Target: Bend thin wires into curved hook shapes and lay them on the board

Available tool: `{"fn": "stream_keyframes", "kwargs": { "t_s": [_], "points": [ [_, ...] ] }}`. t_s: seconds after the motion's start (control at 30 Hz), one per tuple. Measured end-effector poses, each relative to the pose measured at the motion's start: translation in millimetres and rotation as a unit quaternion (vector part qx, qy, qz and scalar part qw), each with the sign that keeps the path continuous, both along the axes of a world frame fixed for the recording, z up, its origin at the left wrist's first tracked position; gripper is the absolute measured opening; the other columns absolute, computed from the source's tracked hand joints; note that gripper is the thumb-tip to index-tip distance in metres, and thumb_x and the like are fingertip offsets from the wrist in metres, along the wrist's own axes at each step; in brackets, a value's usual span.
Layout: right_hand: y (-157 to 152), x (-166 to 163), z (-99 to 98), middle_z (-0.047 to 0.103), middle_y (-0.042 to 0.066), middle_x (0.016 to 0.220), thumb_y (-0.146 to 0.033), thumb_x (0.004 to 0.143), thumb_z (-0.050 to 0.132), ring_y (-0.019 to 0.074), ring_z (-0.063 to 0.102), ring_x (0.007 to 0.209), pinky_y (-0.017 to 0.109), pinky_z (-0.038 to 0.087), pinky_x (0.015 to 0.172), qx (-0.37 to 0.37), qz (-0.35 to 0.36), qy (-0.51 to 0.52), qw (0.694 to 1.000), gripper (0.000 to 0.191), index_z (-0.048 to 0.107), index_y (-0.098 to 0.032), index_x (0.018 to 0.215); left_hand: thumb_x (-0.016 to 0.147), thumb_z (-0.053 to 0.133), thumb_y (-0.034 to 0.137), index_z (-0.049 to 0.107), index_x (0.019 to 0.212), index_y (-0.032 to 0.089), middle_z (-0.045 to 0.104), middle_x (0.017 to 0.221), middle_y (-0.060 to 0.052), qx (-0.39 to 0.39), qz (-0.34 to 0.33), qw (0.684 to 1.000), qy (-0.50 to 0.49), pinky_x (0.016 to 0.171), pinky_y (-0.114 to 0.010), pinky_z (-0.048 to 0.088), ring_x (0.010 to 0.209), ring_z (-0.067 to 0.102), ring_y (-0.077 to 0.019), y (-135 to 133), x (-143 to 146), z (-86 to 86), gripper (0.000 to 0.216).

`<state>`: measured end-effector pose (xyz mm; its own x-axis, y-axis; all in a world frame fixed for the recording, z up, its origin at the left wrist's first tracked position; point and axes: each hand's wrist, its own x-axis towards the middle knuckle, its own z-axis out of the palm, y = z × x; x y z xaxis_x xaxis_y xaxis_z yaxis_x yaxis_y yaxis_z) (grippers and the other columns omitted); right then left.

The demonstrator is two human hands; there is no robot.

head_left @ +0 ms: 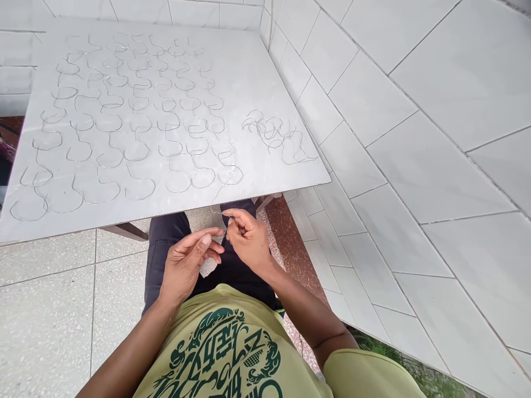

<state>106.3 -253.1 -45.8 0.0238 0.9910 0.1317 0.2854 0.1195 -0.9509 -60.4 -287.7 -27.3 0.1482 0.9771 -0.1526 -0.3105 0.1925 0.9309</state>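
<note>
A thin wire [213, 202] runs between my hands, and its free end curves up past the table's near edge. My left hand [188, 257] pinches one part of it between thumb and forefinger, the other fingers loosely bent. Close beside it, my right hand [249, 237] grips the wire with thumb and curled fingers, its forefinger stretched to the left. Both hands are above my lap, just in front of the table. Where the fingertips meet, the wire's exact shape is too small to make out. A small pale piece [209, 266] shows below my left fingers.
On the white tabletop [249, 72] lie rows of bent wires [141, 188], curled like the figure 5 or an S. A loose tangle of wires [269, 131] lies at the right. A tiled wall [373, 138] borders the table's right side. One table leg [126, 230] shows below.
</note>
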Motion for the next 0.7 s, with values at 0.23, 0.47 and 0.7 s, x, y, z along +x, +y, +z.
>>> {"fn": "stream_keyframes", "kwargs": {
  "t_s": [0.23, 0.47, 0.7],
  "points": [
    [-3, -3, 0.3, 0.049, -0.007, 0.061, -0.021, 0.092, 0.055, 0.0108, 0.041, 0.050, 0.025, 0.040, 0.056, -0.001, 0.002, -0.006, 1.000, 0.017, 0.065, -0.022, 0.106, 0.096, 0.073, 0.036, 0.082, 0.098, 0.018, 0.081, 0.100, -0.011, -0.012, 0.037, 0.999, -0.012, 0.077, -0.034, 0.062, 0.082, 0.075, -0.0193, 8, 1, -0.8, 0.020],
    [3, 2, 0.4, 0.072, 0.001, 0.083, -0.029, 0.101, 0.054, 0.0142, 0.065, 0.068, 0.026, 0.050, 0.066, -0.007, 0.076, -0.005, 0.997, 0.024, 0.072, -0.022, 0.115, 0.094, 0.075, 0.039, 0.083, 0.100, 0.018, 0.081, 0.100, -0.012, -0.030, -0.019, 0.999, 0.025, 0.078, -0.040, 0.065, 0.082, 0.076, -0.0230, 6, -12, -6.6, 0.023],
    [2, 4, 14.6, 0.076, 0.003, 0.086, -0.044, 0.106, 0.054, 0.0164, 0.070, 0.073, 0.028, 0.053, 0.071, -0.008, 0.145, -0.057, 0.988, 0.031, 0.073, -0.022, 0.118, 0.096, 0.072, 0.040, 0.082, 0.107, 0.019, 0.082, 0.101, -0.010, -0.029, -0.037, 0.996, 0.082, 0.079, -0.039, 0.065, 0.078, 0.076, -0.0221, 1, -26, -6.6, 0.026]
  ]
}}
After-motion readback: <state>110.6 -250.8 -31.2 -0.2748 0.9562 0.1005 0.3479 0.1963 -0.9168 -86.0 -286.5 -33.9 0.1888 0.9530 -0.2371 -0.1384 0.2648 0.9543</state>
